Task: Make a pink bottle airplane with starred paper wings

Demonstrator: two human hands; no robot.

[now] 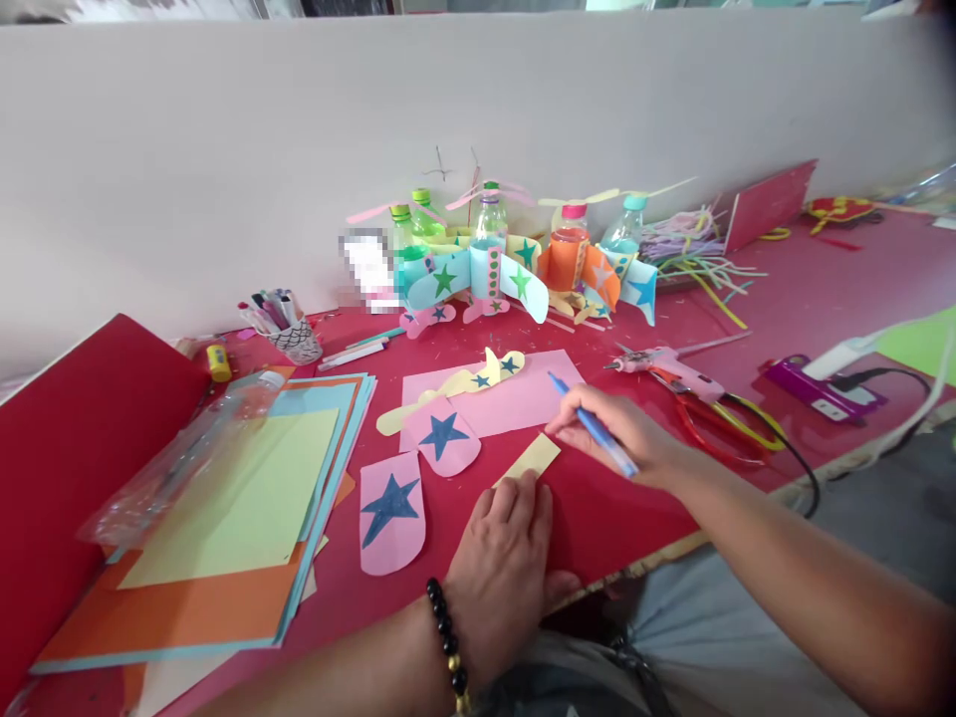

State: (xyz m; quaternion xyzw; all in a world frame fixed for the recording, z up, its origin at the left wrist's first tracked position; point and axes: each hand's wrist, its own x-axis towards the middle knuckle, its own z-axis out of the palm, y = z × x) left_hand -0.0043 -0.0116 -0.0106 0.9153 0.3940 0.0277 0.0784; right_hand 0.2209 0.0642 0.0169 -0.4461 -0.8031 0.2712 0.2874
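Observation:
My left hand [502, 553], wearing a black bead bracelet [444, 627], lies on the table with its fingertips over the lower end of a pale yellow paper strip [534, 458]. Just right of the strip, my right hand [604, 433] grips a blue felt-tip pen [596, 430], whose thin end points up and left, clear of the paper. Two pink rounded pieces, a larger one [391, 553] and a smaller one [455, 460], bear dark blue stars. A yellow paper propeller shape [478, 381] with small stars rests across a pink sheet [534, 383].
Bottle planes [489, 269] in several colours stand along the wall. Coloured paper sheets [246, 498] and a clear bottle [246, 403] are at left, by a pen cup [297, 341]. A pink glue gun [668, 366], red-handled scissors [717, 438] and a purple power strip [826, 388] lie right.

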